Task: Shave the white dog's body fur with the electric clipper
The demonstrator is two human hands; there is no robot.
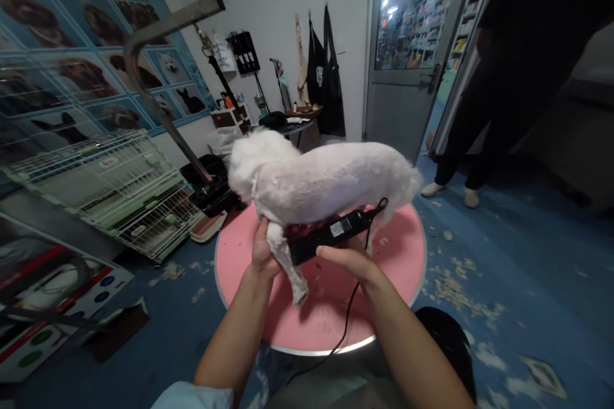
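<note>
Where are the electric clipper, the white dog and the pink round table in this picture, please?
electric clipper [330,235], head view, on its black body near the label.
white dog [316,182], head view, on its flank.
pink round table [403,249], head view, on bare top near right rim.

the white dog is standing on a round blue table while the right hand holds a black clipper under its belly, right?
Not quite: the round table is pink, not blue; the floor is blue. The head view shows the white dog standing on it, the right hand holding the black clipper under its belly.
</note>
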